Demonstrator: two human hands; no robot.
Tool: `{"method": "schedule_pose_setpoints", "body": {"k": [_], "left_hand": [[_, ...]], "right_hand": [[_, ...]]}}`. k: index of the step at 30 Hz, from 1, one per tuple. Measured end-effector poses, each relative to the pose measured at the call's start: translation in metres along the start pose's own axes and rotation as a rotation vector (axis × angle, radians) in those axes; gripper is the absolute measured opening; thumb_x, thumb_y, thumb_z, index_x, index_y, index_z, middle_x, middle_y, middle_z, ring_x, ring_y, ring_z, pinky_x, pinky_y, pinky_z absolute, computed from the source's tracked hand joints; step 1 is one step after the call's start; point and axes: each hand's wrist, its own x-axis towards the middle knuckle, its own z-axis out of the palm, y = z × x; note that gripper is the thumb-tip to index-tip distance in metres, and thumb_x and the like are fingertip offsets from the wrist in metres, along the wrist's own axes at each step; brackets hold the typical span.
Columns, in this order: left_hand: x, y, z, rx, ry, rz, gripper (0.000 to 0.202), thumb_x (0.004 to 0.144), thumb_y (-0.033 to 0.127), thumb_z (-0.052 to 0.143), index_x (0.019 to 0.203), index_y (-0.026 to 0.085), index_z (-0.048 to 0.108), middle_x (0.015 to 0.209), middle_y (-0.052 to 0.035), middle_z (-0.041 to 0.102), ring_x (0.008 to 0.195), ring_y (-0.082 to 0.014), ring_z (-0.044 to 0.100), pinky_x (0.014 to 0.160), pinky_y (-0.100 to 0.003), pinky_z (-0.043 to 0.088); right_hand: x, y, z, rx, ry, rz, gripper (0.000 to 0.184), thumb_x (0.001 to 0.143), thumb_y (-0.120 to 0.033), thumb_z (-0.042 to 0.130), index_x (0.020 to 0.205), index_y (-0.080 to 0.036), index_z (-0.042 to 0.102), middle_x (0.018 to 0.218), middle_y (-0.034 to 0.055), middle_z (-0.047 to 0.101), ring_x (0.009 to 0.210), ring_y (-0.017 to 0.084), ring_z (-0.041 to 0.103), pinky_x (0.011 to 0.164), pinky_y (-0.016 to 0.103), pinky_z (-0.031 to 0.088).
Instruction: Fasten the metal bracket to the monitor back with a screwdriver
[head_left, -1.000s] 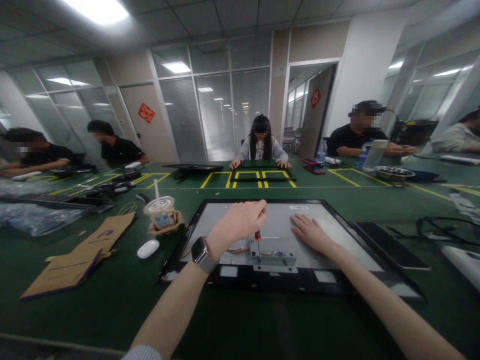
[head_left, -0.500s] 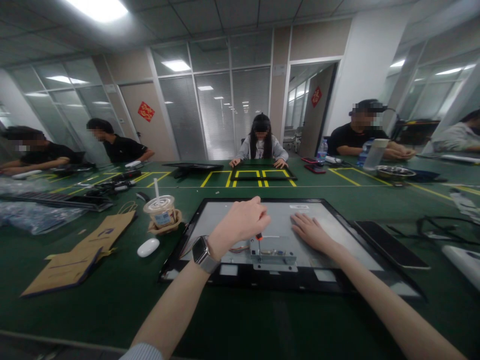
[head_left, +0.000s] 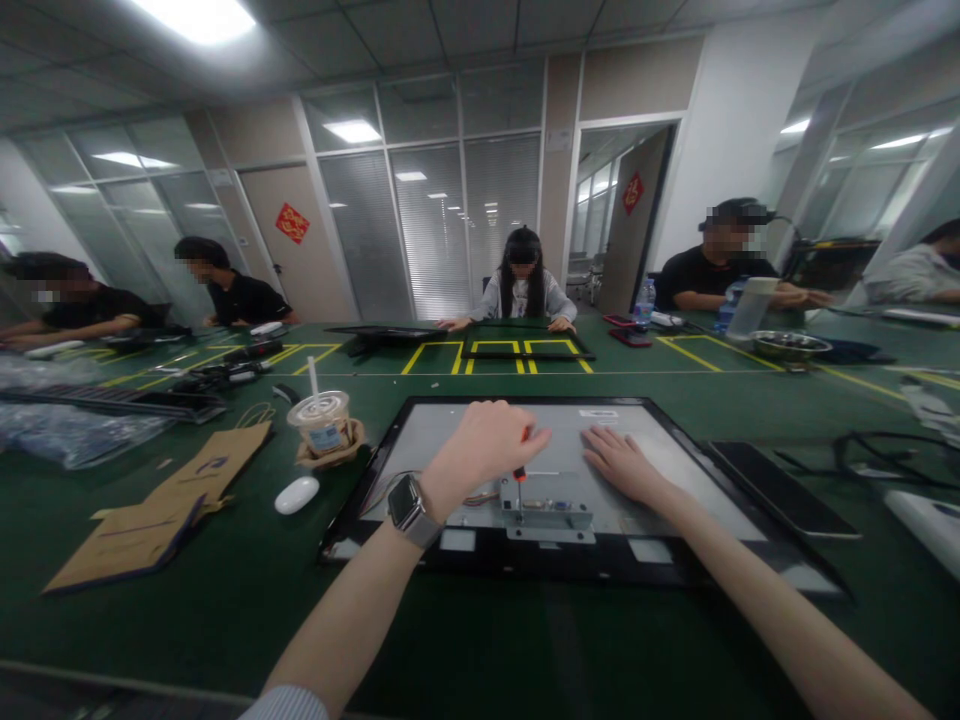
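Note:
My left hand (head_left: 495,438), with a watch on its wrist, is closed round a screwdriver (head_left: 520,475) held upright. Its orange-red handle shows between thumb and fingers and just below the hand. The thin shaft points down to a metal bracket (head_left: 551,518) with connectors; I cannot make out a screw under the tip. The bracket sits near the front edge of a display panel (head_left: 420,435), which lies flat with its grey back up. To the right, my right hand (head_left: 621,464) rests flat on the panel with fingers stretched out. Thin wires (head_left: 480,499) run left from the bracket.
Left of the panel are a drink cup (head_left: 321,425) in a paper holder, a white mouse (head_left: 296,495) and a brown paper bag (head_left: 161,505). A black slab (head_left: 780,490) lies close on the right. Several people sit around the green table (head_left: 480,650).
My left hand has turned on the screwdriver, its thumb now reaching further right. My right hand stays put. The person opposite has moved one hand outward, towards the left.

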Motion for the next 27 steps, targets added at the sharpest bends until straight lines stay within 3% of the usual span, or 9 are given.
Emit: {"method": "schedule_pose_setpoints", "body": {"k": [6, 12, 19, 23, 27], "left_hand": [[-0.004, -0.002, -0.004, -0.011, 0.002, 0.036, 0.034, 0.097, 0.025, 0.032, 0.082, 0.017, 0.062, 0.094, -0.0065, 0.065, 0.070, -0.0170, 0.057, 0.062, -0.030, 0.037], [-0.002, 0.000, -0.003, -0.115, -0.017, 0.035, 0.022, 0.098, 0.026, 0.040, 0.092, 0.019, 0.061, 0.075, -0.0016, 0.064, 0.066, -0.0174, 0.056, 0.060, -0.029, 0.032], [0.002, 0.001, 0.004, -0.100, 0.005, 0.084, 0.049, 0.102, 0.045, 0.038, 0.066, 0.018, 0.057, 0.059, -0.0012, 0.055, 0.056, -0.0150, 0.048, 0.057, -0.030, 0.027], [0.001, 0.000, 0.005, -0.070, 0.047, 0.096, 0.042, 0.100, 0.039, 0.040, 0.068, 0.017, 0.058, 0.072, -0.0027, 0.060, 0.061, -0.0149, 0.049, 0.058, -0.031, 0.028], [0.001, -0.002, 0.006, -0.066, 0.060, 0.107, 0.034, 0.098, 0.031, 0.040, 0.075, 0.017, 0.060, 0.085, -0.0039, 0.063, 0.067, -0.0150, 0.052, 0.059, -0.030, 0.032]], "right_hand": [[0.001, 0.002, 0.003, 0.026, 0.013, -0.006, 0.056, 0.101, -0.042, 0.028, 0.150, -0.022, 0.047, 0.159, 0.0146, 0.041, 0.146, 0.035, 0.036, 0.114, 0.063, 0.030], [0.002, 0.004, 0.005, 0.015, 0.014, 0.000, 0.055, 0.101, -0.041, 0.029, 0.150, -0.023, 0.047, 0.158, 0.0140, 0.042, 0.146, 0.034, 0.036, 0.114, 0.063, 0.030], [0.001, 0.000, 0.001, 0.033, 0.011, 0.001, 0.055, 0.100, -0.041, 0.030, 0.150, -0.025, 0.046, 0.158, 0.0137, 0.043, 0.146, 0.034, 0.035, 0.114, 0.063, 0.030], [-0.002, -0.002, -0.011, 0.116, -0.069, 0.019, 0.059, 0.099, -0.049, 0.036, 0.152, -0.025, 0.045, 0.162, 0.0138, 0.036, 0.149, 0.036, 0.029, 0.116, 0.065, 0.023], [-0.011, 0.001, -0.035, 0.342, -0.236, -0.120, 0.069, 0.090, -0.061, 0.051, 0.151, -0.030, 0.047, 0.165, 0.0087, 0.028, 0.153, 0.035, 0.015, 0.120, 0.063, 0.009]]}}
